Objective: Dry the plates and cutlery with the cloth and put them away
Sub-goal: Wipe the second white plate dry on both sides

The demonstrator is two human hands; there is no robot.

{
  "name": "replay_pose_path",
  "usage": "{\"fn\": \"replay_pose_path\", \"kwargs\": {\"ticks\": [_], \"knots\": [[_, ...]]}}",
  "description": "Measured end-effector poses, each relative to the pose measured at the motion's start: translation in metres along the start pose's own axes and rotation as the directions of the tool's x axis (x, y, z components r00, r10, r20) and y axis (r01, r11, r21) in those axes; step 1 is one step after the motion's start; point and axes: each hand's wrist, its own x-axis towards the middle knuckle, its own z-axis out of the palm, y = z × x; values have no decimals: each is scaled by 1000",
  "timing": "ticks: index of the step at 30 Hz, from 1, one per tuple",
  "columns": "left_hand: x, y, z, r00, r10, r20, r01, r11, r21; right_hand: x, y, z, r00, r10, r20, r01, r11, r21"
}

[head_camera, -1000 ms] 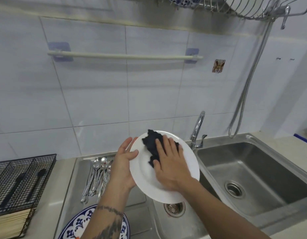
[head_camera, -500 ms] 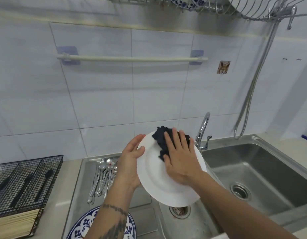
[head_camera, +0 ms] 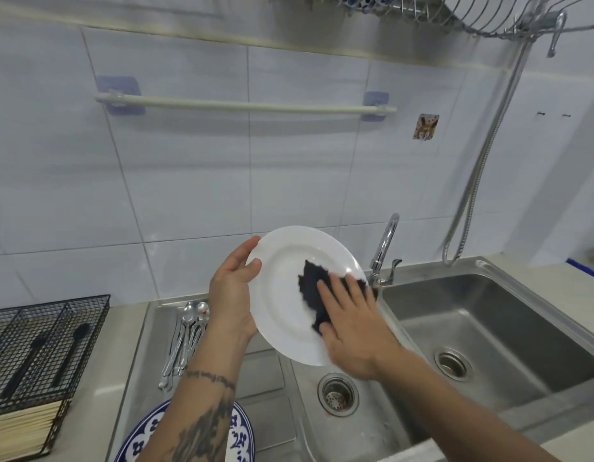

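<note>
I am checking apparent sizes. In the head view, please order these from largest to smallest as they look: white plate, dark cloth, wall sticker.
1. white plate, held close to the camera, so it looks larger
2. dark cloth, partly under the right hand
3. wall sticker

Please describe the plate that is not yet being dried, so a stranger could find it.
Start at the steel draining board left of the sink. The blue patterned plate lies at its near edge, under the left forearm. Unlike the white plate, nobody holds it.

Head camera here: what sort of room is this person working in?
Most likely a home kitchen: a steel double sink with a tap, white wall tiles, and a dish rack overhead.
</note>
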Motion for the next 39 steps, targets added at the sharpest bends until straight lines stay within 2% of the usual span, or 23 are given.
{"fn": "replay_pose_path", "kwargs": {"ticks": [2,5,7,11,15,18,20,22,25,28,29,30,31,32,33,34,36,39], "knots": [[2,-5,1,1000,-11,-28,11,1000,-7,-13,-21,2,994,-64,91,50,987,151],[0,-12,2,999,-40,-33,39,999,-20,-15,-42,-2,985,-149,85,118,949,294],[-1,-14,3,998,-52,-20,52,998,-20,-8,-42,-3,988,-143,64,116,941,317],[-5,-14,1,999,-28,-27,28,1000,-7,-1,-33,2,999,-19,43,5,952,305],[5,-7,-11,985,12,-169,-16,1000,-21,-19,-40,-5,995,-92,44,74,948,311],[15,-6,-14,940,-44,-338,8,994,-108,-29,-38,-7,978,-119,-171,170,931,323],[20,-7,-12,892,-122,-435,32,977,-209,-27,-32,-6,931,-125,-342,233,926,296],[20,-10,-8,863,-190,-468,70,963,-261,-18,-27,-4,867,-129,-482,272,932,239],[16,-21,-6,872,-199,-447,137,976,-167,-6,-17,-5,805,-127,-579,278,944,179],[7,-28,-12,923,-115,-367,127,992,6,-1,-6,-8,807,-133,-575,268,951,157],[5,-31,-19,943,-63,-326,95,992,84,-2,-3,-10,809,-125,-574,262,951,162],[3,-35,-28,963,33,-268,30,973,230,-2,0,-12,811,-116,-573,257,951,171],[0,-38,-37,973,157,-170,-70,900,431,-2,3,-15,816,-111,-568,255,950,180],[-3,-41,-45,966,256,-27,-184,761,622,-2,6,-17,823,-110,-558,256,948,190],[-5,-43,-52,941,315,122,-299,609,734,-1,8,-19,832,-112,-544,258,945,201],[-8,-42,-54,916,323,238,-381,514,768,0,9,-20,840,-113,-530,264,940,218],[-9,-36,-51,863,334,379,-495,408,768,2,12,-21,848,-99,-521,272,924,268],[-5,-26,-45,838,322,441,-534,318,783,4,18,-22,846,-47,-531,265,901,343]]}}
